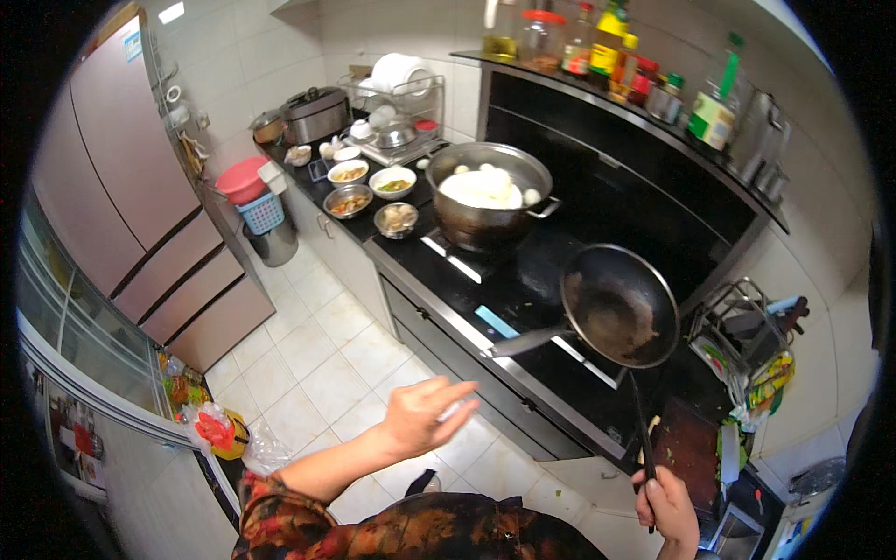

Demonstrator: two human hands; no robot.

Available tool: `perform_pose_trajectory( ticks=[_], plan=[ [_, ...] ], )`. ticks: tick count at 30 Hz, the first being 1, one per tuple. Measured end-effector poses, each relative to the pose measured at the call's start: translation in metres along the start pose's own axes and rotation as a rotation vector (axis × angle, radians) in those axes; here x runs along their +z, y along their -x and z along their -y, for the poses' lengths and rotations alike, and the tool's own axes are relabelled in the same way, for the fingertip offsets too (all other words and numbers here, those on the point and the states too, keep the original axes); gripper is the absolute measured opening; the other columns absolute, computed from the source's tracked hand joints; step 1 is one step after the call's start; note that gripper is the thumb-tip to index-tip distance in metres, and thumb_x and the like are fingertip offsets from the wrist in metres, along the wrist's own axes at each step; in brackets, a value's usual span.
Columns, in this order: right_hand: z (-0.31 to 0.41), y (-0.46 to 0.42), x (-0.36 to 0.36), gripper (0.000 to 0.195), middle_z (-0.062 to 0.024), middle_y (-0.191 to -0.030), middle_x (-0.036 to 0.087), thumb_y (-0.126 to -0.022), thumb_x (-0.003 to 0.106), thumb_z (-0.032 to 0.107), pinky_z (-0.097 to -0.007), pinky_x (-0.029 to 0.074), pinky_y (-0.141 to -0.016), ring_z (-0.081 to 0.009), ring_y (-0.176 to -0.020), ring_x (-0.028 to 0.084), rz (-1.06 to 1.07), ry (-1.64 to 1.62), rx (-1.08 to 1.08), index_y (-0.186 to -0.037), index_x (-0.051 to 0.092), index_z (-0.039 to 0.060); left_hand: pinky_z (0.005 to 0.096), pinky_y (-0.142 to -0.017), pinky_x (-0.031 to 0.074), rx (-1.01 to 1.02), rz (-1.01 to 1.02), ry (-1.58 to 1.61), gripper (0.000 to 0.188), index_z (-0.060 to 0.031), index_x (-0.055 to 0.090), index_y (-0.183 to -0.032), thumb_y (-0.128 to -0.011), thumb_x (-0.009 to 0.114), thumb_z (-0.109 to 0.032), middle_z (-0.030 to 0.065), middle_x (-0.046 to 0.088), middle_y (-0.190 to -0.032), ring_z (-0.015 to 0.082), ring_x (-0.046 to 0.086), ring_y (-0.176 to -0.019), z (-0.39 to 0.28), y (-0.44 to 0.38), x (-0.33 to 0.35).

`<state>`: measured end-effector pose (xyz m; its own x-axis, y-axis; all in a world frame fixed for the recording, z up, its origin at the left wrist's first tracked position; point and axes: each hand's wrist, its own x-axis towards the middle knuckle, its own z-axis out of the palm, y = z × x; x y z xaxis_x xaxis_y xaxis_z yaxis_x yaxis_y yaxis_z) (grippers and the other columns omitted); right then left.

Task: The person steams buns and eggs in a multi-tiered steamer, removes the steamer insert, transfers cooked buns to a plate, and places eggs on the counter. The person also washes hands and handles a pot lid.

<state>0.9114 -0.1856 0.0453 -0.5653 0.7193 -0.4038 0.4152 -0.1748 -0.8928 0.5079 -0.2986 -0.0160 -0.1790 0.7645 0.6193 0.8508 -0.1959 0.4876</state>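
My left hand (430, 416) hovers over the floor in front of the counter, its thumb and fingers apart; a small pale patch shows between them, perhaps the floor. In my right hand (668, 502) is a long thin black utensil (642, 434), pointing up towards the stove; its exact kind is unclear. Beyond its tip a dark wok (616, 308) sits on the black cooktop (539, 287), its handle reaching out over the front edge. No food shows inside the wok. Right beside the utensil lies a dark red-brown cutting board (682, 448).
A big metal pot (483, 220) holding a white mass and round white pieces stands on the left burner. Bowls of food (395, 182) sit left of it. A cleaver (729, 451) lies beside the board. Bottles (605, 49) line the shelf above; a fridge (119, 161) stands far left.
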Motion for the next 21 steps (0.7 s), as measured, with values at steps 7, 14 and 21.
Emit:
perform_pose_trajectory(
  ticks=[7,14,21],
  plan=[
    [0.075,-0.096,0.083,0.017,-0.0003,-0.063,0.05,-0.103,0.044,0.015,-0.023,0.036,-0.046,-0.0059,-0.051,0.042,0.147,0.034,-0.048,-0.102,0.055,0.0011,0.0298,-0.046,0.04,-0.485,-0.24,-0.122,0.011,-0.0058,0.074,-0.094,-0.084,0.073,-0.007,0.0058,0.053,-0.059,0.016,0.049,-0.047,0.1,0.07,-0.087],
    [0.123,-0.179,0.11,0.018,-0.0001,-0.066,0.056,-0.098,0.057,0.016,-0.0236,0.038,-0.051,-0.0067,-0.056,0.048,0.096,0.401,-0.321,-0.088,0.06,0.0011,0.0302,-0.045,0.037,-0.473,-0.213,-0.191,0.013,-0.006,0.072,-0.096,-0.084,0.073,-0.007,0.0056,0.049,-0.058,0.016,0.048,-0.047,0.127,0.053,-0.095],
    [0.138,-0.246,0.094,0.016,-0.0023,-0.065,0.054,-0.094,0.061,0.014,-0.0272,0.042,-0.054,-0.0104,-0.057,0.05,0.149,0.394,-0.357,-0.099,0.066,-0.0004,0.03,-0.046,0.037,-0.419,-0.201,-0.27,0.014,-0.006,0.072,-0.098,-0.084,0.073,-0.007,0.0052,0.049,-0.058,0.0162,0.047,-0.047,0.159,0.01,-0.091]
  ],
)
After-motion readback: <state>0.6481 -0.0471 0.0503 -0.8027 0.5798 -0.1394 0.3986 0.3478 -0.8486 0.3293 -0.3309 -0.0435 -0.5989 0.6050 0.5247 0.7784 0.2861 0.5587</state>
